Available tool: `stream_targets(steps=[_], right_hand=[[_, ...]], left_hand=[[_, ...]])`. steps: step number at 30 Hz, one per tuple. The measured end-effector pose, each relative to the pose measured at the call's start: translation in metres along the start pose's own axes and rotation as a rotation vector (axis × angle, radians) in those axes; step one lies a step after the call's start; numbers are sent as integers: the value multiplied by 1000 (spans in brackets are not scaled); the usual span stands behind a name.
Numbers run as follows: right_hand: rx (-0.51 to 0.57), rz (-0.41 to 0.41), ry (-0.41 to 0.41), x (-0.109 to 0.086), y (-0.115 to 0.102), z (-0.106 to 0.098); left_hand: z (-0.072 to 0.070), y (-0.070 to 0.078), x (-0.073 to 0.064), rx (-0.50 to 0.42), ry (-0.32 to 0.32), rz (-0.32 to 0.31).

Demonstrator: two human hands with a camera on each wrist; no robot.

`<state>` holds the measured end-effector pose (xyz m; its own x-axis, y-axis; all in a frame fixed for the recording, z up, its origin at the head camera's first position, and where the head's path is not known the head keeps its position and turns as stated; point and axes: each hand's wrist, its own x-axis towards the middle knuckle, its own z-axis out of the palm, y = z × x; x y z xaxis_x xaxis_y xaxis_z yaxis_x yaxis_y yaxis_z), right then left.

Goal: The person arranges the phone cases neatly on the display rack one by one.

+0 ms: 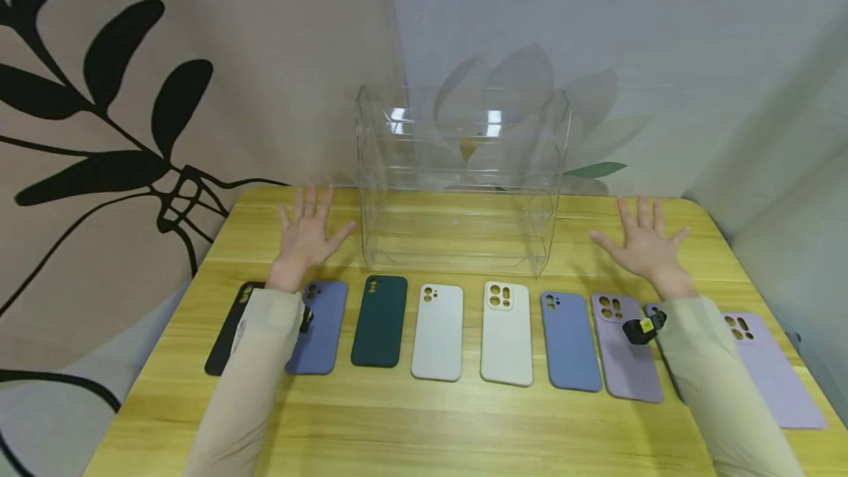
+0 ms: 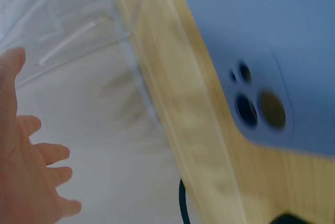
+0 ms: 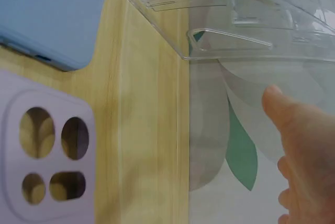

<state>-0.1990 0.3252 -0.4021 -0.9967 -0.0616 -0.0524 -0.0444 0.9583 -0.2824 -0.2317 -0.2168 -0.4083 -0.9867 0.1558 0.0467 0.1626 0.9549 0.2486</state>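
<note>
Likely unstarted — coloured rectangular phone cases [image 1: 506,344] none racked in clear plastic tiered rack [image 1: 460,182]; left hand [image 1: 306,243], right hand [image 1: 642,247] — grip released.

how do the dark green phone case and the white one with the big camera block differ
The green case is dark, the white case pale. The green case has small camera holes; the white case has a wider camera block. Both lie on the table, camera ends toward the clear stand.
</note>
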Motion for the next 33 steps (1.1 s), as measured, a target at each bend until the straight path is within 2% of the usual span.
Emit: stream_targets(steps=[3, 9, 12, 16, 19, 22, 25, 29, 33], right_hand=[[9, 3, 29, -6, 4, -2], [90, 25, 114, -30, 20, -4], [128, 29, 173, -43, 33, -2], [202, -12, 274, -59, 53, 5], [276, 18, 283, -72, 66, 9], [363, 129, 217, -86, 77, 10], [364, 218, 189, -98, 89, 13], [288, 263, 235, -110, 106, 19], [250, 351, 233, -121, 119, 23]], left_hand=[[0, 2, -3, -101, 62, 49], [4, 7, -10, -254, 214, 200], [8, 9, -13, -343, 250, 235], [14, 15, -17, -506, 293, 265], [19, 21, -18, -646, 337, 297], [24, 26, -19, -773, 339, 309], [26, 33, -20, -849, 298, 308], [16, 47, -28, -879, 250, 280], [6, 57, -32, -890, 260, 242]])
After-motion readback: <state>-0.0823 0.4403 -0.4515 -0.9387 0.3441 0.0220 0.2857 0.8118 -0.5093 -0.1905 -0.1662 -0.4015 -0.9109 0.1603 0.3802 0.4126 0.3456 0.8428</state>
